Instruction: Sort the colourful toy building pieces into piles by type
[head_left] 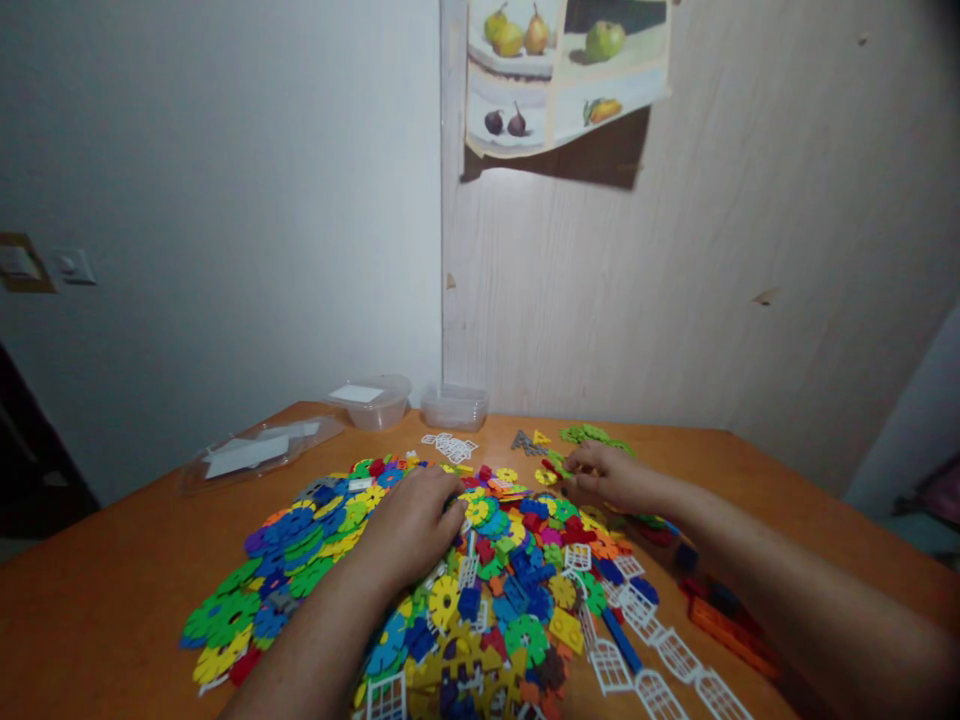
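1. L hand (420,515) palm-down on mixed pile of plastic pcs (517,590), mid-table; fingertips hidden, can't tell if gripping.
2. R hand (600,475) at pile's far R edge, fingers bent, just beside small red pc (550,466); grip unclear from here.
3. Green pcs (589,434) just behind R hand; grey pcs (529,443) to their L.
4. Clear tubs (454,408) at back of table (112,590), flat clear bag (259,452) back L.
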